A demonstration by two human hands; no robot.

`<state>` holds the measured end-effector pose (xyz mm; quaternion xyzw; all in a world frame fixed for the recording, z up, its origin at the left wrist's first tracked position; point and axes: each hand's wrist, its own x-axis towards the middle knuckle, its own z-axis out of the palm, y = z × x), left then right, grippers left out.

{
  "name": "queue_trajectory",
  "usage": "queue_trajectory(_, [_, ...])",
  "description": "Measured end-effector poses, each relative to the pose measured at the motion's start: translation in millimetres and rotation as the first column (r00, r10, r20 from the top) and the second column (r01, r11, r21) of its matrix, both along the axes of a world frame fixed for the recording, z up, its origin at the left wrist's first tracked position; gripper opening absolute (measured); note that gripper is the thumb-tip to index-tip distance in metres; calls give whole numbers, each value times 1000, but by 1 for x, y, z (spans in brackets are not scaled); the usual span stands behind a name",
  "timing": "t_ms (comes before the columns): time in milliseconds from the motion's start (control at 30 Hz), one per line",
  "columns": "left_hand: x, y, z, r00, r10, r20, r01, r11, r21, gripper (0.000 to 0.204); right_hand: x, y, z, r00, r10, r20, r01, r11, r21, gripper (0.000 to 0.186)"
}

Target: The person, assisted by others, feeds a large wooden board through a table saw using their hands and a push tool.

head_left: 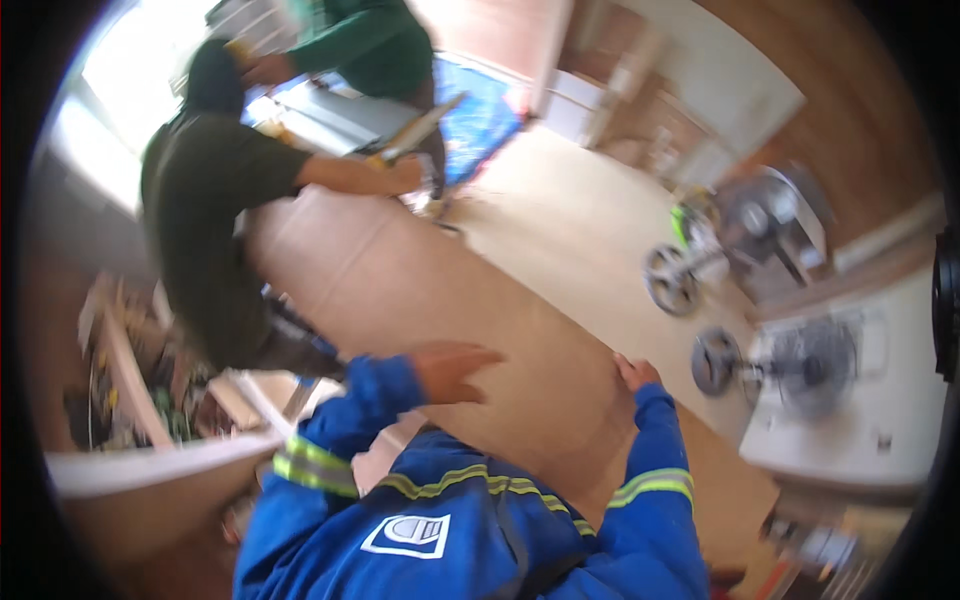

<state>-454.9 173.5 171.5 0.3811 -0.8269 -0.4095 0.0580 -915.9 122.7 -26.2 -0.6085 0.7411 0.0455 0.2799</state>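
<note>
A long brown board (490,320) stretches in front of me from the upper left to the lower right. My left hand (455,370) is over its near part, fingers stretched out and somewhat smeared by motion; whether the palm touches the surface I cannot tell. At the board's right long edge, my right hand (635,372) grips with its fingers curled at the rim. A co-worker in a dark shirt (215,190) leans over the far end, one arm reaching across it. That person's hand is near a long, thin yellowish piece (425,128).
Another person in a green top (365,50) stands at the back beside a blue tarp (480,115). Wood scraps (130,370) fill an open-topped container on the left. To the right are a standing fan (760,215) and another fan (805,365) by a white panel (880,400).
</note>
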Motion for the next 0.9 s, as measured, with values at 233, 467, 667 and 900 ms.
queue_trajectory(233, [-91,-43,89,966,-225,128,216,430,-877,48,-5,-39,-21,971,229,-67,-204,942,265,80])
queue_trajectory(467, [-90,-71,129,949,-285,132,224,320,-920,42,8,-4,16,999,25,48,-31,991,128,78])
queue_trajectory(667, [-88,-88,165,949,-302,91,176,270,-946,37,14,-7,26,995,-34,-92,58,959,276,81])
queue_trajectory(900, [-31,-134,161,953,-63,-297,-266,294,-918,32,-9,-2,-17,994,-91,-55,98,984,148,93])
